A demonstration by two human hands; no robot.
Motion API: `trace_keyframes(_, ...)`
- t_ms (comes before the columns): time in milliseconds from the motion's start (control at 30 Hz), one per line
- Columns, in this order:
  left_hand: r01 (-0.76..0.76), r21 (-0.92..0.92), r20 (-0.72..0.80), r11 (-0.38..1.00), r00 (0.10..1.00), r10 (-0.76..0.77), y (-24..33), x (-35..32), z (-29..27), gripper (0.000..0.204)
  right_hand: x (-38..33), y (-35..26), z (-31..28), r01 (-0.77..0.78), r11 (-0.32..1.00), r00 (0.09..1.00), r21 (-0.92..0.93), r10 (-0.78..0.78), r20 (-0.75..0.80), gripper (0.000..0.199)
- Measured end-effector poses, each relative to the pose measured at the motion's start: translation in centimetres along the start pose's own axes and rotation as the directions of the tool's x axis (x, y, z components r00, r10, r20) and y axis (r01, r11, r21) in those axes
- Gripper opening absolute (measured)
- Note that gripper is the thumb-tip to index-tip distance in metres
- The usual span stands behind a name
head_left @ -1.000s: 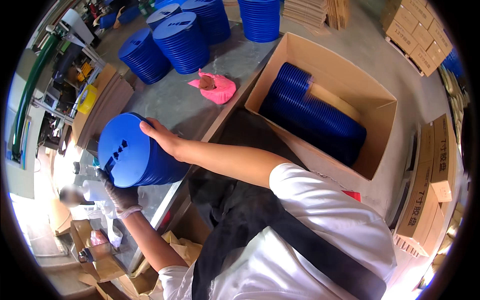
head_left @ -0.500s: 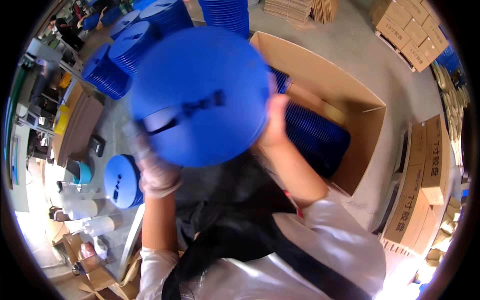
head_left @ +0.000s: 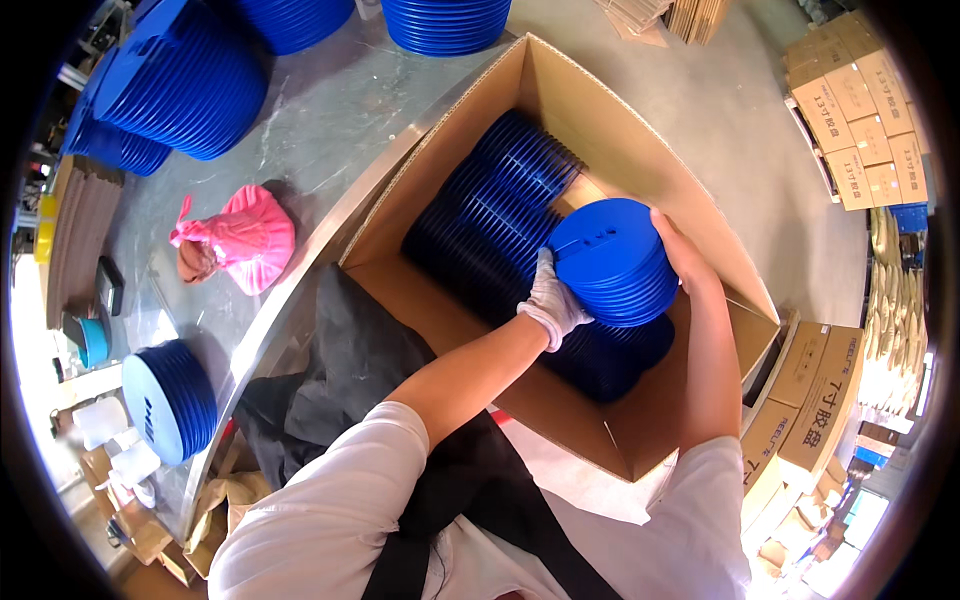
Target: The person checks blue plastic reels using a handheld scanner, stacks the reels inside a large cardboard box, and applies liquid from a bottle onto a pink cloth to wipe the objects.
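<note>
In the head view, the gloved left hand (head_left: 555,303) and bare right hand (head_left: 678,250) are spread wide to the stack's width, clasping a tilted stack of blue reels (head_left: 617,262) from opposite sides, though the fingertips behind it are hidden. The stack is over the open carton (head_left: 640,115), in front of the reel rows (head_left: 490,205); whether it touches them, I cannot tell. Good handling here probably calls for even pressure from both palms, rims aligned, and fingers clear of neighbouring flanges.
</note>
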State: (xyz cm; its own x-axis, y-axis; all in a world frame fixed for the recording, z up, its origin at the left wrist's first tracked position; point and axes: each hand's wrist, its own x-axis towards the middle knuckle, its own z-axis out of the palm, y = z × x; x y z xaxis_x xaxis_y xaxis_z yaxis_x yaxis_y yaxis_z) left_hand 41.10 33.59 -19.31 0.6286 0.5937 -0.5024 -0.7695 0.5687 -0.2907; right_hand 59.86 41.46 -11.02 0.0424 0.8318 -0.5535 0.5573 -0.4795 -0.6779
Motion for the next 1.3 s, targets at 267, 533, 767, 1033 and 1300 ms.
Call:
trace_keyframes(267, 0.021, -0.049, -0.054, 0.999, 0.998, -0.024, 3.5, 2.8, -0.2, 0.084, 10.7, -2.7, 1.0, -0.224, 0.914, 0.927, -0.338, 0.308, 0.216, 0.086)
trace_keyframes(533, 0.046, -0.125, -0.039, 0.991, 0.998, -0.051, 5.2, 3.2, 1.3, 0.081, 14.9, -4.2, 1.6, -0.276, 0.849, 0.892, -0.450, 0.401, 0.211, 0.088)
trace_keyframes(767, 0.044, -0.163, -0.053, 0.986, 0.997, -0.053, 5.8, 3.8, 0.6, 0.085, 16.1, -5.2, 2.7, -0.117, 0.817, 0.959, -0.565, 0.241, 0.150, 0.089)
trace_keyframes(1033, -0.126, 0.122, -0.379, 0.984, 0.911, 0.164, 1.9, 1.2, -0.6, 0.087, 11.3, 0.9, 2.3, 0.164, 0.975, 0.966, -0.149, -0.189, -0.174, 0.069)
trace_keyframes(1300, -0.301, 0.727, 0.087, 0.617, 0.932, 0.351, 4.5, -11.0, -1.6, 0.066, 2.5, 14.8, 7.1, 0.197, 0.914, 0.829, 0.356, 0.038, -0.558, 0.042)
